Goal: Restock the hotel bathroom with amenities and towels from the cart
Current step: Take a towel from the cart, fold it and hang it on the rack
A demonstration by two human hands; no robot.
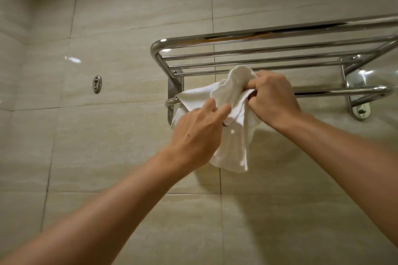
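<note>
- I am at the wall rack, putting a small white towel over its lower bar.
- My right hand grips a bunched fold of the towel, fingers curled tight round it, just in front of the bar.
- My left hand holds the towel lower down and to the left; the thumb and forefinger seem to pinch an edge, though the cloth hides part of the hold.
- The towel lies across the left end of the bar: one corner spreads flat over it, the rest hangs crumpled below my hands, close to the tiles.
- Done so far, as I judge it: the towel is over the bar.
- Not done: it is bunched and uneven, so it wants pulling flat and squaring along the bar.
- The upper shelf of the rack shows no towels on it, so I take it the folded ones are yet to be stacked there.
- The cart, the amenities and the basin are out of view; I cannot tell how that part stands.
- A small metal hook plate sits on the wall well to the left, with nothing on it.
</note>
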